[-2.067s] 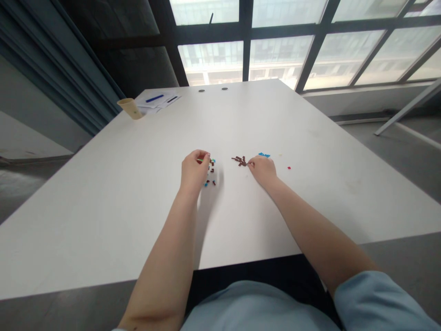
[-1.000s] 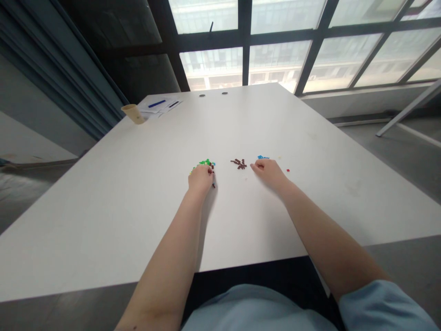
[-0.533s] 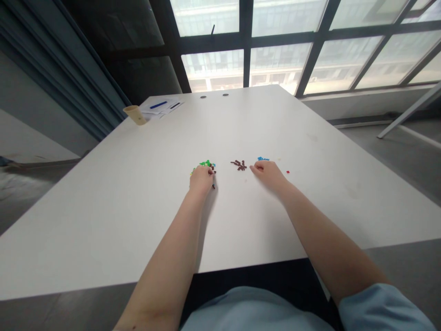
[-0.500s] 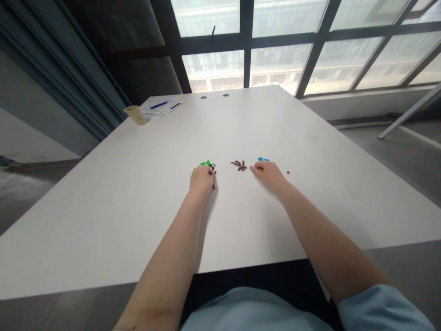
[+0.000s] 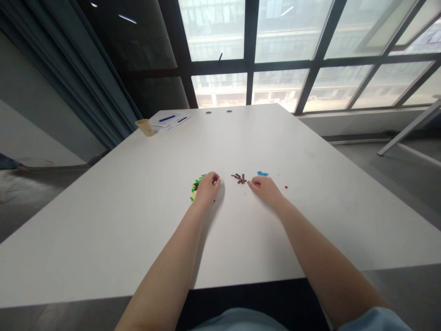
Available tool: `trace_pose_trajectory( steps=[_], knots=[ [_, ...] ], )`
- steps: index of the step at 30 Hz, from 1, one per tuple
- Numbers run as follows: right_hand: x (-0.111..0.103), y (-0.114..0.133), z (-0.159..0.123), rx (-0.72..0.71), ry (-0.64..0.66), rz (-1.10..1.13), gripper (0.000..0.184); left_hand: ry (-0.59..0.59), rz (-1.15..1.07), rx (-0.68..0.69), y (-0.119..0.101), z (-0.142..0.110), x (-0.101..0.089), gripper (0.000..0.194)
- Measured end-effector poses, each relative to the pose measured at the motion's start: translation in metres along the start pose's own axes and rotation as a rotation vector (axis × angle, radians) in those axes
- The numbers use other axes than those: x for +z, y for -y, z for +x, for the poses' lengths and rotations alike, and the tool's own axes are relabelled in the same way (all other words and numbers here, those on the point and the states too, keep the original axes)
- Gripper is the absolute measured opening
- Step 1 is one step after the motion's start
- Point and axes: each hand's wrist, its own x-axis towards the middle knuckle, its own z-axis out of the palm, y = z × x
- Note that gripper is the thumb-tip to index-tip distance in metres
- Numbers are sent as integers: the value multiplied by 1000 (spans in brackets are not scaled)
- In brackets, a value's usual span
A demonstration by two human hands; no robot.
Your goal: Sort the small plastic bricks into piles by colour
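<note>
Brown toy bricks (image 5: 239,178) already heaped apart; green bricks (image 5: 195,187) left of heap, blue bricks (image 5: 262,174) right. Left hand (image 5: 207,188) curled at green, right hand (image 5: 264,187) fingers together beside heap; I can't tell if either pinches anything.

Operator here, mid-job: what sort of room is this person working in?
Probably an office or meeting room: a long white table, white papers with a blue pen at its far corner, a beige cup, and tall black-framed windows facing another building.

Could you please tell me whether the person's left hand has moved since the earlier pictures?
Yes, the left hand has shifted right, closer to the cluster of small brown bricks.
</note>
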Motion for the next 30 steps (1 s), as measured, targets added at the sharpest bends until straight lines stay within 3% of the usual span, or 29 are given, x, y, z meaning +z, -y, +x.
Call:
trace_pose_trajectory(
  steps=[8, 13, 16, 21, 26, 30],
  knots=[
    [0, 0, 1, -24, -2, 14, 31, 14, -173, 82, -40, 26, -17, 19],
    [1, 1, 2, -50, -3, 4, 31, 34, -570, 6, -69, 36, -14, 23],
    [3, -2, 2, -49, 8, -10, 30, 49, -783, -1, -84, 16, -4, 21],
    [3, -3, 2, -104, 46, 28, 24, 228, -884, 41, -96, -45, 0, 16],
    [2, 3, 1, -90, 2, 12, 32, 389, -910, -88, -76, -94, -9, 15],
    [2, 7, 0, -100, 27, 3, 33, 404, -1005, -262, -57, -116, -10, 20]
  ],
)
